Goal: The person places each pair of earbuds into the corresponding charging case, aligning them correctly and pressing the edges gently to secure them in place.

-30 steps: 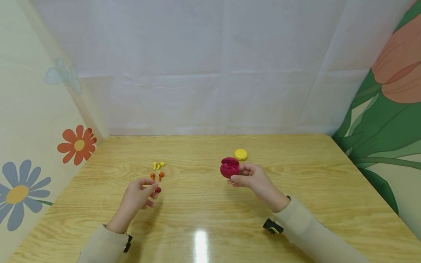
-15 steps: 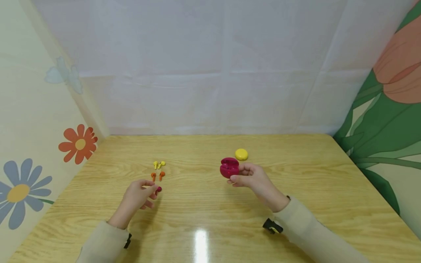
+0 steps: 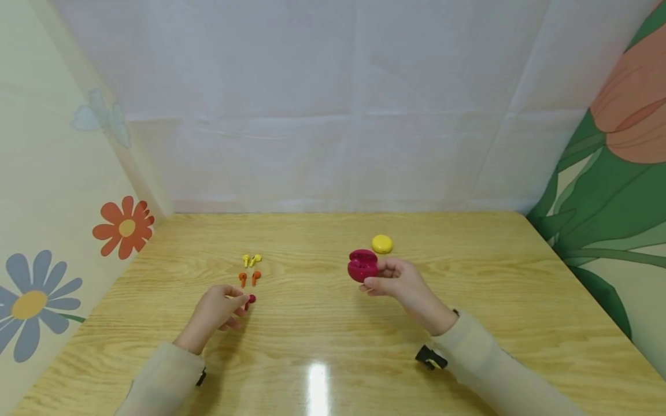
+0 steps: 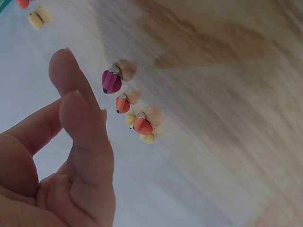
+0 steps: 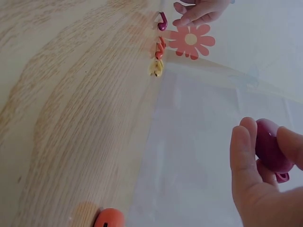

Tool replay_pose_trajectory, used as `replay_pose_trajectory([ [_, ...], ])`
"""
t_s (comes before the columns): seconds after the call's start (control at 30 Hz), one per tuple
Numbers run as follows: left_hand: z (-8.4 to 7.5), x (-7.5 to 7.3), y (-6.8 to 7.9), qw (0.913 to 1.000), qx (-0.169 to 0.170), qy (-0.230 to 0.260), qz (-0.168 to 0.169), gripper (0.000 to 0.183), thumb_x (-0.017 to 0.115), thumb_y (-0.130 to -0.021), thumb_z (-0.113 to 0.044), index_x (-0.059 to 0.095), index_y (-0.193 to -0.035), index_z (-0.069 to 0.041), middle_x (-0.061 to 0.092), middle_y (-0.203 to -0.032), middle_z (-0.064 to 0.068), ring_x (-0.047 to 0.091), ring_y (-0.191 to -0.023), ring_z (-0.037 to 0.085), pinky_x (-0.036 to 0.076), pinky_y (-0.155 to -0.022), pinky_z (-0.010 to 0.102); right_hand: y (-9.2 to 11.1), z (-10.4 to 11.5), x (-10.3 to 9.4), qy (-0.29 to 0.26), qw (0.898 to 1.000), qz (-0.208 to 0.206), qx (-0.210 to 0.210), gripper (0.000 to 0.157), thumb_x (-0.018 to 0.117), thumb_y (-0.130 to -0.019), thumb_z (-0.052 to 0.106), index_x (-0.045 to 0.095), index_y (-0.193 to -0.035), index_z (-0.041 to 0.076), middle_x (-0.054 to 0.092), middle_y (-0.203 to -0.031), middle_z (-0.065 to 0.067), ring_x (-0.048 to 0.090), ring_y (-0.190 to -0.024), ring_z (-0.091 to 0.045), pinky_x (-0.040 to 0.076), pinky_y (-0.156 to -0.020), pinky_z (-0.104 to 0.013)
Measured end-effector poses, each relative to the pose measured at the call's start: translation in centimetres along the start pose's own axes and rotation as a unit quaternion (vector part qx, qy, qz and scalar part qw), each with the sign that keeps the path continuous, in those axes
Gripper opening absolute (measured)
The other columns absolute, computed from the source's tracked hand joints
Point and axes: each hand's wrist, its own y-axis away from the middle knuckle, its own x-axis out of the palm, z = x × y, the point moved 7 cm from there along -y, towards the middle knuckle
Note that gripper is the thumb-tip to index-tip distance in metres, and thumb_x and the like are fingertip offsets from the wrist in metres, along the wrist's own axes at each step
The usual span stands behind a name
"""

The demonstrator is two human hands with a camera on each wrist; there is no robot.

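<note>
In the head view my left hand (image 3: pixel 221 309) is over the table's left side, fingertips beside a magenta earbud (image 3: pixel 252 299). The left wrist view shows that magenta earbud (image 4: pixel 111 81) standing on the table, apart from the extended fingers (image 4: pixel 83 113), which hold nothing. My right hand (image 3: pixel 403 284) grips a round magenta earbud case (image 3: pixel 362 270) above the table, lid raised. In the right wrist view the case (image 5: pixel 272 146) sits between thumb and fingers. Beyond the left hand stand two orange earbuds (image 3: pixel 256 277) and, farther back, two yellow earbuds (image 3: pixel 255 260).
A closed yellow case (image 3: pixel 382 244) lies on the table behind my right hand. An orange case (image 5: pixel 110 218) appears at the bottom of the right wrist view, hidden in the head view. A white sheet (image 3: pixel 333 115) hangs at the table's back edge.
My left hand has drawn slightly back and left from the magenta earbud, which now shows more fully. The right hand and its earbud case have stayed nearly still.
</note>
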Motion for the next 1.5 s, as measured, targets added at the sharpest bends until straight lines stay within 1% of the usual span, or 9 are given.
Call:
replay_pose_trajectory([
  [0.17,0.2,0.0,-0.3,0.9997,-0.008,-0.023,0.005,0.023,0.061,-0.096,-0.016,0.064,-0.086,0.004,0.062,-0.074,0.009,0.061,-0.050,0.017,0.051,-0.051,0.030,0.0,0.0,0.0,-0.001,1.000,0.000,0.002,0.019,0.065,-0.089,-0.002,0.055,-0.102,-0.011,0.069,-0.093,-0.012,0.070,-0.081,-0.016,0.056,-0.075,-0.031],
  [0.3,0.7,-0.1,-0.6,0.9993,-0.011,-0.035,0.008,0.024,0.063,-0.094,-0.017,0.064,-0.078,0.001,0.061,-0.071,0.007,0.059,-0.047,0.016,0.049,-0.048,0.027,0.0,0.0,0.1,-0.001,1.000,-0.001,0.003,0.019,0.065,-0.089,-0.002,0.055,-0.101,-0.012,0.069,-0.093,-0.012,0.070,-0.081,-0.016,0.057,-0.075,-0.031],
  [0.47,1.1,0.0,-0.9,0.9987,-0.018,-0.046,0.015,0.024,0.066,-0.093,-0.019,0.066,-0.078,0.000,0.061,-0.068,0.006,0.060,-0.047,0.016,0.048,-0.047,0.027,0.0,0.0,0.0,0.002,1.000,-0.002,0.007,0.018,0.065,-0.090,-0.001,0.055,-0.101,-0.011,0.069,-0.093,-0.012,0.070,-0.081,-0.017,0.056,-0.075,-0.030],
  [0.67,1.3,-0.1,-1.1,0.9985,-0.029,-0.043,0.019,0.023,0.068,-0.092,-0.018,0.066,-0.076,0.000,0.062,-0.064,0.006,0.061,-0.047,0.015,0.045,-0.046,0.025,0.0,0.0,0.0,0.006,1.000,-0.006,0.013,0.020,0.065,-0.090,0.000,0.055,-0.103,-0.012,0.068,-0.093,-0.011,0.069,-0.082,-0.017,0.056,-0.076,-0.030],
  [0.9,1.4,0.0,-1.3,0.9983,-0.017,-0.050,0.023,0.027,0.068,-0.092,-0.020,0.067,-0.072,-0.002,0.061,-0.061,0.003,0.061,-0.048,0.015,0.042,-0.045,0.025,-0.1,0.0,0.0,0.008,1.000,-0.009,0.016,0.021,0.065,-0.090,0.000,0.054,-0.104,-0.012,0.068,-0.092,-0.011,0.069,-0.082,-0.017,0.056,-0.076,-0.030],
  [1.07,1.7,0.2,-1.5,0.9988,-0.024,-0.037,0.023,0.025,0.068,-0.092,-0.017,0.067,-0.072,-0.002,0.061,-0.059,0.004,0.061,-0.048,0.014,0.040,-0.044,0.023,-0.1,0.0,0.0,0.013,1.000,-0.009,0.018,0.022,0.065,-0.090,0.000,0.054,-0.105,-0.012,0.068,-0.093,-0.012,0.070,-0.084,-0.021,0.056,-0.076,-0.031],
  [1.23,1.8,0.3,-1.7,0.9988,-0.033,-0.031,0.018,0.023,0.069,-0.091,-0.014,0.064,-0.072,-0.002,0.060,-0.059,0.004,0.063,-0.049,0.015,0.042,-0.043,0.023,-0.1,-0.1,0.0,0.013,1.000,-0.009,0.020,0.022,0.065,-0.090,0.000,0.054,-0.105,-0.012,0.068,-0.093,-0.012,0.070,-0.084,-0.022,0.056,-0.076,-0.030],
  [1.4,1.5,0.4,-1.9,0.9987,-0.030,-0.035,0.022,0.021,0.069,-0.090,-0.011,0.062,-0.072,-0.002,0.060,-0.059,0.005,0.064,-0.050,0.016,0.044,-0.044,0.024,0.0,0.0,0.0,0.012,1.000,-0.007,0.015,0.022,0.065,-0.090,-0.001,0.054,-0.104,-0.013,0.068,-0.093,-0.012,0.070,-0.085,-0.024,0.056,-0.076,-0.031],
  [1.5,1.5,0.5,-2.0,0.9985,-0.030,-0.039,0.023,0.021,0.068,-0.090,-0.011,0.062,-0.072,-0.001,0.060,-0.060,0.005,0.064,-0.050,0.016,0.046,-0.045,0.025,0.0,-0.1,0.0,0.013,1.000,-0.008,0.020,0.021,0.065,-0.089,-0.001,0.055,-0.104,-0.012,0.068,-0.093,-0.011,0.070,-0.086,-0.025,0.056,-0.077,-0.031],
])
